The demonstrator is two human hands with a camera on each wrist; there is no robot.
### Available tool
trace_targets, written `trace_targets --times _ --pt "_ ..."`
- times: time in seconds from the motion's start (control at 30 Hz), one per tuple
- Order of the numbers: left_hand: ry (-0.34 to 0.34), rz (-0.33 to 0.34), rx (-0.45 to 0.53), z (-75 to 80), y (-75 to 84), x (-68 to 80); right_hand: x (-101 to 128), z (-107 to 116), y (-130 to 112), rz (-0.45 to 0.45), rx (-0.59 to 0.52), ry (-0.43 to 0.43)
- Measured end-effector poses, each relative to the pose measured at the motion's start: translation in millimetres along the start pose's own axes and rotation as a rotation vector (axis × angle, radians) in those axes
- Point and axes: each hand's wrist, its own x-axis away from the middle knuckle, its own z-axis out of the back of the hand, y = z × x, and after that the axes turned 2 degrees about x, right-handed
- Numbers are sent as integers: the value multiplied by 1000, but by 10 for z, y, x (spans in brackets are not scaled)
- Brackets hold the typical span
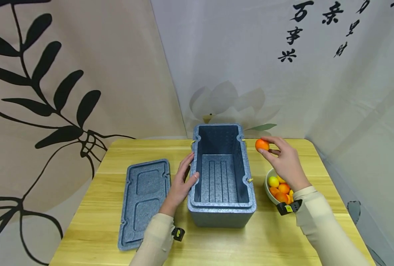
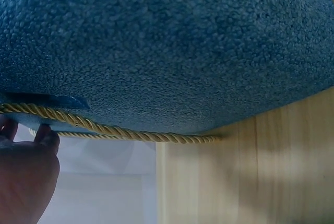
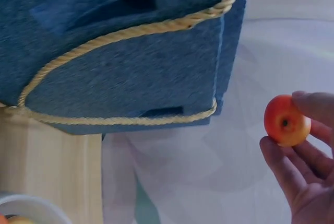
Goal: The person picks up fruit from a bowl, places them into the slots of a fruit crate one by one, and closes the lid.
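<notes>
A deep blue-grey foam box [image 1: 221, 218] stands without a lid on the wooden table. My left hand [image 1: 180, 184] rests on its left rim, thumb lying on the rim and fingers along the outside. In the left wrist view, that hand [image 2: 26, 174] is near a twisted gold rope [image 2: 130, 132] on the box's side. To the right of the box, my right hand [image 1: 283, 162] pinches a small orange-red fruit [image 1: 262, 144] between thumb and fingers. Its dark dimple shows in the right wrist view. Beneath the right hand, a pale bowl [image 1: 267, 188] holds several orange and yellow fruits [image 1: 281, 197].
A matching foam lid [image 1: 145, 203] lies flat on the table [image 1: 90, 221], left of the box. Rope [image 3: 120, 36] loops along the box's right side. A printed cloth [image 1: 127, 66] hangs behind the table.
</notes>
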Motion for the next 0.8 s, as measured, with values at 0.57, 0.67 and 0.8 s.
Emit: trace_targets --times 0.57,0.67,0.8 --pt "0 -11 -52 5 22 -1 -373 -125 -218 187 62 -43" --pt "0 -32 -92 5 25 -5 -445 -132 -260 214 109 -47" --pt "0 -56 -90 4 29 -6 -535 -160 -337 241 145 -69"
